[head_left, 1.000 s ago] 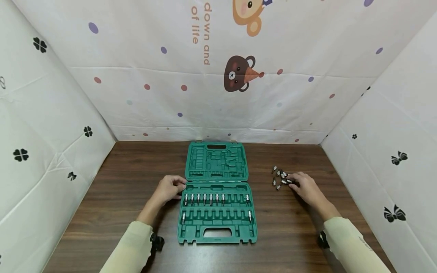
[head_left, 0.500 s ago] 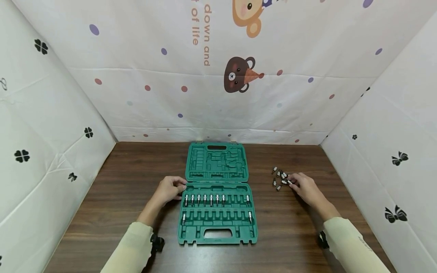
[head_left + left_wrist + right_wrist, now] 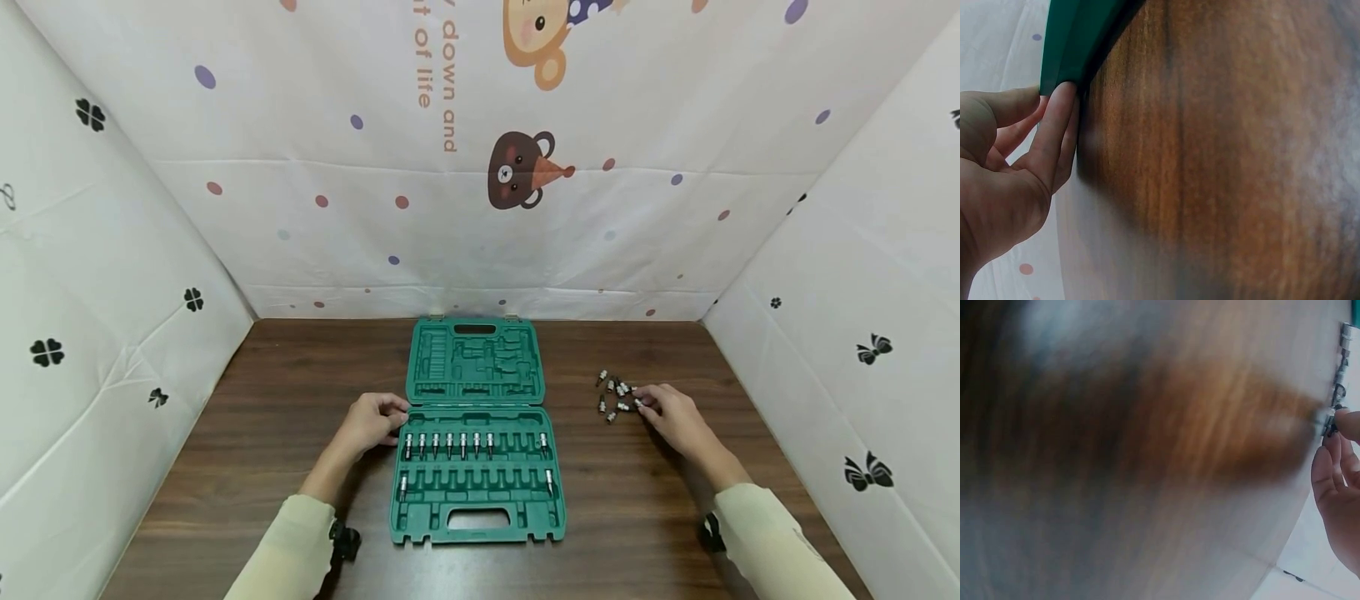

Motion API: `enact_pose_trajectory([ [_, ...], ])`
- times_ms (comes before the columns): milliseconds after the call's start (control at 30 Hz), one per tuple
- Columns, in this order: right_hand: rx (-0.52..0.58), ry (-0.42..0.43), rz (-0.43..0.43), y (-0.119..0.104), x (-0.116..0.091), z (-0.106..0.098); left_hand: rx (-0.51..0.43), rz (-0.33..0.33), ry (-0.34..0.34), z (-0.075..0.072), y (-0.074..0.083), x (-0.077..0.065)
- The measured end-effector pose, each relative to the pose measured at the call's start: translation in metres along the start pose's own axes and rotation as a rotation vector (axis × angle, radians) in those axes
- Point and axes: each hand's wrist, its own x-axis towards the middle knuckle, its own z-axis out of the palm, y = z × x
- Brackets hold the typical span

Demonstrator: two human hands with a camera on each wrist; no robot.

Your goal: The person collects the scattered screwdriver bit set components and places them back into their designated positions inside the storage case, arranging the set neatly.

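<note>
A green plastic socket case (image 3: 420, 527) lies unfolded on the table, its moulded lid (image 3: 475, 392) at the far side. Several silver-topped bit sockets (image 3: 462, 442) stand in the case's upper row, and one sits at each end of the lower row. At the case's left side, near the hinge, my left hand (image 3: 372, 422) holds the edge between thumb and fingers; the left wrist view shows this grip on the green wall (image 3: 1075, 50). Off to the right, my right hand (image 3: 675, 421) pinches a small bit socket (image 3: 1329, 417) at the edge of the loose pile (image 3: 622, 389).
The brown wooden table (image 3: 300, 358) is bounded by a patterned white back sheet (image 3: 322, 242) and white side sheets. Loose bit sockets lie scattered to the right of the case, just left of my right fingers. Each wrist wears a dark camera.
The head view has tilted up slightly, so everything sits a little lower in it. My right fingertips shift slightly at the bit socket; my left hand keeps its place on the case.
</note>
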Motion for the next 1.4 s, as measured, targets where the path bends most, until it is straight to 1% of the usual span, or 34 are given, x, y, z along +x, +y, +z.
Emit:
enact_pose_trajectory([
  [167,0.018,0.016,0.006,-0.004,0.000,-0.003,0.002,-0.004,0.001,0.000,-0.001,0.000],
  [267,0.047,0.025,0.026,-0.008,-0.001,-0.005,0.006,-0.002,0.001,0.000,-0.001,0.000],
  [600,0.175,0.027,0.100,-0.023,-0.001,-0.010,0.009,0.004,0.002,0.000,0.003,-0.001],
  [700,0.195,0.036,0.092,-0.027,-0.001,-0.009,0.009,0.005,0.002,0.000,0.003,-0.001],
  [833,0.221,0.041,0.057,-0.035,0.000,-0.006,0.007,0.005,0.000,0.000,0.003,-0.001],
  [1000,0.274,0.003,0.038,-0.048,0.002,-0.001,0.010,0.005,0.001,-0.001,0.004,-0.001],
  [1233,0.286,-0.086,0.022,-0.066,0.005,0.005,0.011,0.006,-0.006,-0.001,0.004,-0.002],
  [1400,0.367,-0.124,0.014,-0.073,0.007,0.009,0.010,0.005,-0.007,0.000,0.003,-0.002],
])
